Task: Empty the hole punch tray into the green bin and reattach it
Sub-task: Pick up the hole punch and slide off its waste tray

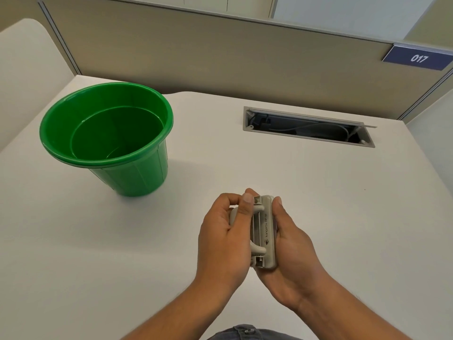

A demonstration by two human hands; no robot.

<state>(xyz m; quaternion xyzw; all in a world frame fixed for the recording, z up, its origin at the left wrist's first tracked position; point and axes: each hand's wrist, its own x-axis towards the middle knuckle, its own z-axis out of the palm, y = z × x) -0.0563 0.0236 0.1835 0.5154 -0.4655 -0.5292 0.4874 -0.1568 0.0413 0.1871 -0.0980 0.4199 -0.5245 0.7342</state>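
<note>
A grey hole punch (264, 231) is held above the white desk (318, 182), turned on its side with its printed base facing up and right. My left hand (225, 241) wraps the handle side, thumb over the top end. My right hand (291, 256) cups the base side, fingers along its edge. The tray cannot be told apart from the punch body. A green bin (107, 136) stands upright at the far left of the desk, well apart from both hands; nothing shows inside it.
A rectangular cable slot (308, 127) with wires inside is cut into the desk at the far right. A beige partition (220, 52) with a blue "017" sign (418, 57) runs along the back. The desk edge curves at the far left.
</note>
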